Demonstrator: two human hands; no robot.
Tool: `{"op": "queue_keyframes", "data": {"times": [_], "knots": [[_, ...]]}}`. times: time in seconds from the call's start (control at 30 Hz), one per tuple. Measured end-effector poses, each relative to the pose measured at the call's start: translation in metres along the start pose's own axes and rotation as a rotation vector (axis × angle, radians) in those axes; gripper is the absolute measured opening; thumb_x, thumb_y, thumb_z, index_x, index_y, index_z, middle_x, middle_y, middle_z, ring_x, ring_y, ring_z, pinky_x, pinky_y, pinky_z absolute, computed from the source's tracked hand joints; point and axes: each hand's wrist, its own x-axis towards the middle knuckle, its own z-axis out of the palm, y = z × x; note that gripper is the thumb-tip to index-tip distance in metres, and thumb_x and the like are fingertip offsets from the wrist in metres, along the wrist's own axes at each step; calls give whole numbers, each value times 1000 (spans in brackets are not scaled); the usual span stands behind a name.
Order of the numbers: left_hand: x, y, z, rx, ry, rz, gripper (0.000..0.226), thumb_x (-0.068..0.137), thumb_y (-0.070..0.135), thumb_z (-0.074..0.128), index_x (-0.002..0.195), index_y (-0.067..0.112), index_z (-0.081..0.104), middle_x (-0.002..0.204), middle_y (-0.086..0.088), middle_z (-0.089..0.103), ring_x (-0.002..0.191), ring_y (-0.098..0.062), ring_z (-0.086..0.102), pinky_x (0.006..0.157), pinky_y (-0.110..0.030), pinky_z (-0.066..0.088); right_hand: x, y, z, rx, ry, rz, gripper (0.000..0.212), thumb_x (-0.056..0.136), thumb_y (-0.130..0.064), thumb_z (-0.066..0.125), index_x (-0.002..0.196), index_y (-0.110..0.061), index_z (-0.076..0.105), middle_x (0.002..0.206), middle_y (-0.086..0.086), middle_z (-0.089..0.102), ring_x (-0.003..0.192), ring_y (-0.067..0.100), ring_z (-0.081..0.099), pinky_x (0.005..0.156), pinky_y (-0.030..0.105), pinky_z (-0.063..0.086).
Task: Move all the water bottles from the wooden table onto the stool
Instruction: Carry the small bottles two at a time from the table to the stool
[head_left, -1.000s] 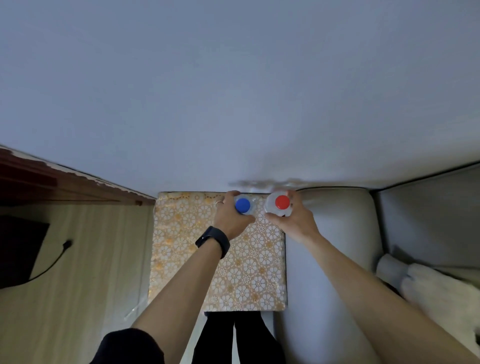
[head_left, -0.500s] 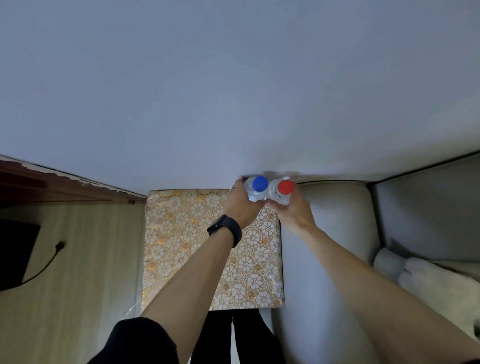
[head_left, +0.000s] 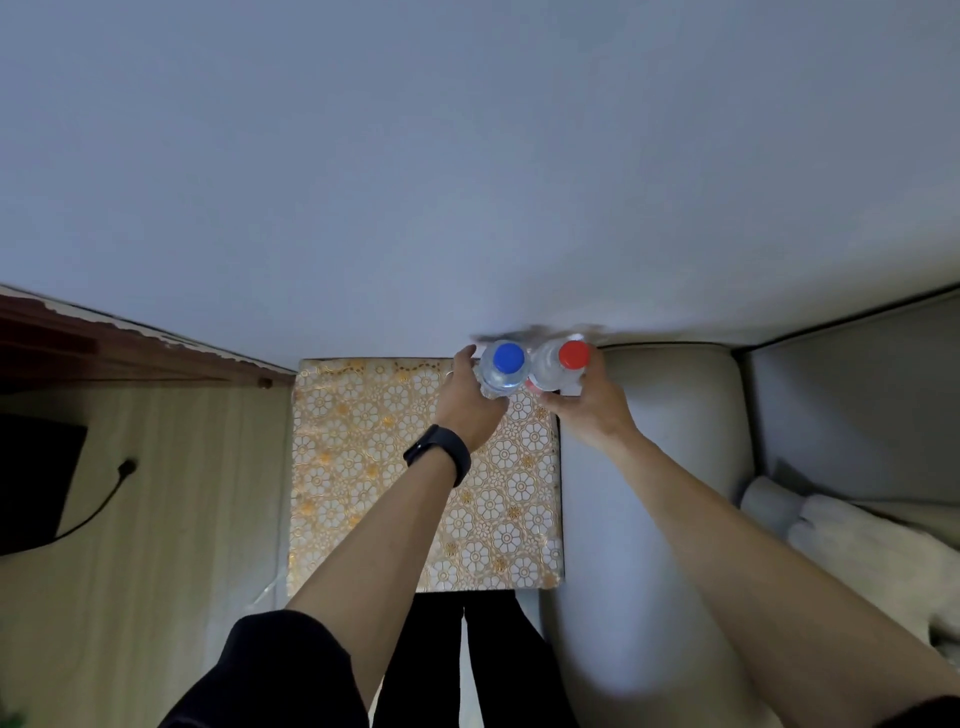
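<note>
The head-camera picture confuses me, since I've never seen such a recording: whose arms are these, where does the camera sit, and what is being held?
No machine here: a person wears one wide-angle camera on the head, looking down at their own arms. The left hand, with a black wristband, grips a blue-capped water bottle; the right hand grips a red-capped water bottle. Both bottles are at the far right corner of the flower-patterned stool. A wooden table lies to the left, a grey sofa to the right.
</note>
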Motion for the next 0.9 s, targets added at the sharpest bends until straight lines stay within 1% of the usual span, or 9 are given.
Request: {"op": "queue_keyframes", "data": {"times": [0.13, 0.2, 0.27, 0.37, 0.53, 0.63, 0.77, 0.83, 0.9], "knots": [[-25, -1, -20, 111, -43, -79, 85, 89, 13, 71, 156, 19, 20, 142, -12, 52, 94, -18, 54, 65, -22, 45, -29, 1, -7, -34, -18, 137, 74, 94, -26, 65, 153, -18, 22, 141, 10, 52, 125, 27, 55, 93, 33, 47], [-45, 0, -32, 121, -66, -125, 82, 91, 17, 70, 156, 18, 20, 136, -13, 56, 87, -16, 53, 68, -26, 49, -52, -3, -11, -29, -40, 174, 74, 96, -29, 61, 156, -19, 18, 150, 11, 46, 133, 28, 49, 103, 37, 47], [-67, 2, -45, 132, -82, -155, 80, 92, 21, 68, 156, 17, 22, 125, -9, 59, 82, -15, 56, 78, -35, 55, -76, -11, -14, -24, -61, 181, 68, 97, -30, 59, 154, -20, 24, 150, 10, 46, 130, 26, 52, 102, 38, 48], [-111, 8, -67, 171, -99, -145, 76, 92, 27, 66, 155, 19, 25, 131, -7, 59, 95, -23, 65, 85, -40, 59, -118, -31, -16, -52, -121, 112, 53, 98, -31, 58, 146, -19, 38, 146, 6, 51, 125, 21, 56, 100, 32, 48], [-194, 6, -115, 311, 31, -62, 66, 95, 35, 58, 153, 27, 28, 145, -11, 48, 77, -24, 66, 63, -37, 57, -186, -86, -14, -188, -213, -158, 35, 96, -31, 59, 131, -25, 59, 136, -8, 60, 127, 13, 54, 103, 24, 39], [-250, -5, -147, 304, 175, -76, 62, 96, 39, 53, 153, 31, 29, 142, -11, 51, 110, -27, 60, 79, -39, 55, -221, -126, -5, -294, -249, -385, 27, 97, -29, 60, 123, -25, 66, 129, -11, 63, 122, 9, 55, 97, 18, 35], [-321, -33, -196, 269, 370, -158, 56, 97, 38, 51, 150, 28, 34, 132, -9, 57, 123, -28, 51, 94, -40, 49, -257, -177, 25, -403, -361, -641, 23, 97, -31, 60, 118, -29, 68, 120, -16, 62, 113, 2, 55, 84, 0, 32], [-358, -53, -221, 244, 487, -222, 53, 96, 36, 51, 147, 24, 38, 131, -8, 58, 124, -28, 50, 98, -40, 47, -277, -203, 49, -449, -431, -767, 20, 96, -30, 61, 115, -31, 69, 116, -20, 62, 114, 4, 56, 88, 4, 36], [-400, -79, -243, 218, 616, -281, 53, 96, 35, 52, 146, 21, 40, 134, -8, 57, 126, -29, 49, 102, -39, 44, -303, -231, 79, -511, -481, -924, 17, 95, -28, 63, 110, -30, 72, 118, -15, 66, 117, 9, 58, 94, 19, 43]]}}
